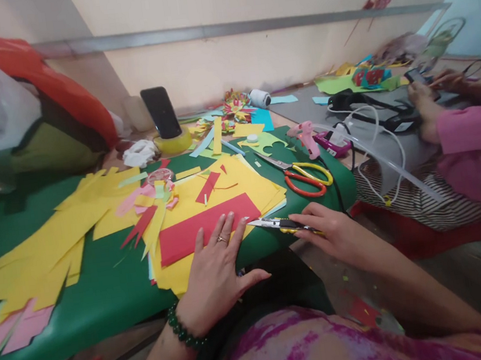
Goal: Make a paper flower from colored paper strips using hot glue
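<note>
My left hand [218, 267] lies flat with fingers spread, pressing on a folded red sheet of paper [186, 236]. Under that sheet is a stack of yellow paper [262, 180]. My right hand [327, 227] grips a utility knife [287, 224] with a yellow and black handle. Its blade points left, and the tip is at the lower right edge of the red paper, close to my left fingertips. Small red paper scraps [208, 187] rest on the yellow stack. Scissors [306, 178] with red and yellow handles lie open behind the knife.
A green-covered surface [114, 295] carries yellow strips [55, 238] at the left. A phone [161, 112] stands propped by a tape roll [173, 141]. A pink glue gun [305, 137] is at the right rear, near cables. Another person's pink sleeve or leg [478, 151] shows at far right.
</note>
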### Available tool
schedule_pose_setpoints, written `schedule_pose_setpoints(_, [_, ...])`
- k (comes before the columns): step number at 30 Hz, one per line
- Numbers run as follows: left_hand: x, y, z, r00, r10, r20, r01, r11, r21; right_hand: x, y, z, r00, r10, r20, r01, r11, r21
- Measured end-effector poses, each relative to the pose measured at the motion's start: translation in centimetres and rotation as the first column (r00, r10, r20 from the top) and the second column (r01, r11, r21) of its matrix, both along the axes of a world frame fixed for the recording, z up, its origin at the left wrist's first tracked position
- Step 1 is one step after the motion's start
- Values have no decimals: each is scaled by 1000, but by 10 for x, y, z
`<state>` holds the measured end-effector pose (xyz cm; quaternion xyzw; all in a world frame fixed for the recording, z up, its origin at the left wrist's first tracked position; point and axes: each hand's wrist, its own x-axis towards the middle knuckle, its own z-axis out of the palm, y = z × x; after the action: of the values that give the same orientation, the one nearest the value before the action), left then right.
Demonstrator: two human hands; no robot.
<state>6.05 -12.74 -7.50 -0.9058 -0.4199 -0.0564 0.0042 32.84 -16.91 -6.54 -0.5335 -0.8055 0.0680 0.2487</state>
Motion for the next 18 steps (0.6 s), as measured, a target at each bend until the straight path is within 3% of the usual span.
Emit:
schedule_pose_setpoints(6, [-1, -1, 1, 1000, -16, 13, 16, 1000, -7, -4, 2, -1, 1000, 3, -20, -3, 1000, -13])
schedule_pose_setpoints(12, [-19, -9, 2, 999, 32, 0, -32, 999, 38, -4, 1, -4, 1000, 6, -28, -5, 1000, 23])
schedule_pose_setpoints(18, [-27, -8, 0, 999, 46, -11, -45, 999, 6, -7, 2, -4, 999, -17, 36, 16, 999, 34])
